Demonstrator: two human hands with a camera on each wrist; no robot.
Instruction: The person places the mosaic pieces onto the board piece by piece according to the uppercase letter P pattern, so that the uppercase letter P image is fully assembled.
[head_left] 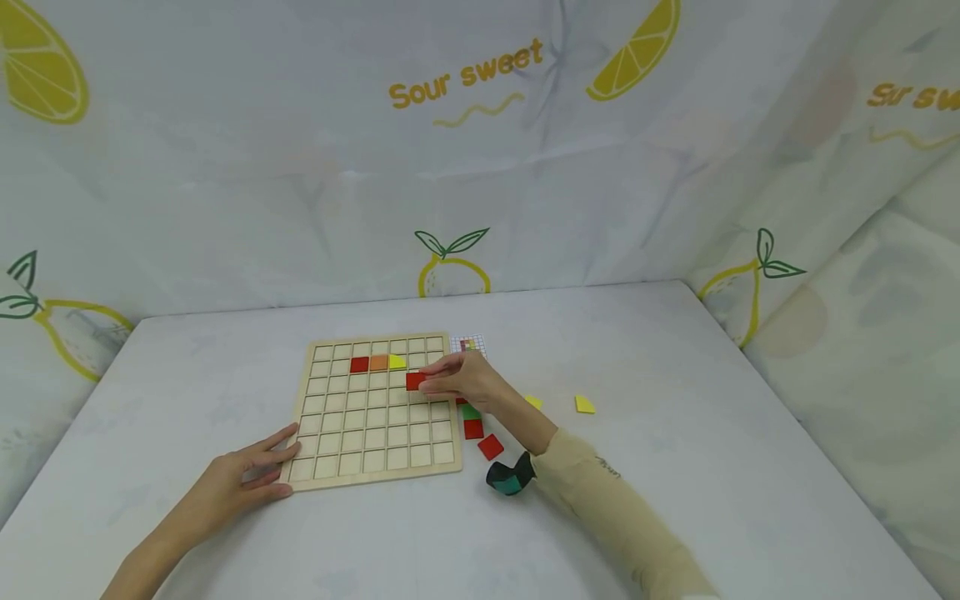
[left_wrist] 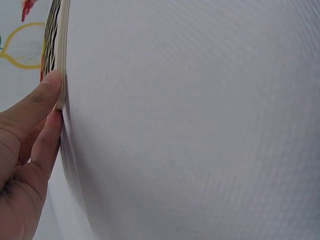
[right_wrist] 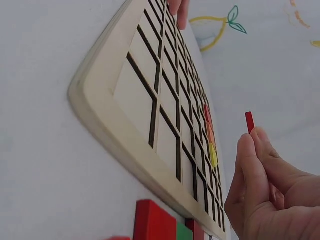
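My right hand [head_left: 468, 379] pinches a red square tile [head_left: 415, 381] between thumb and fingertips, over the right part of a wooden grid board [head_left: 375, 479]. The right wrist view shows that tile [right_wrist: 249, 121] edge-on, raised above the board. At the board's near left corner, my left hand [head_left: 243, 479] holds the edge with thumb and fingers; its thumb [left_wrist: 47, 90] presses the rim in the left wrist view. A red tile [head_left: 360, 364], an orange tile [head_left: 379, 362] and a yellow tile [head_left: 397, 362] lie side by side in one upper row.
Right of the board lie a green tile [head_left: 470, 412], red tiles [head_left: 491, 447] and yellow rounded pieces [head_left: 585, 404]. A small printed pattern card [head_left: 470, 342] is partly hidden behind my right hand. A black and teal object [head_left: 510, 477] is beside my right sleeve.
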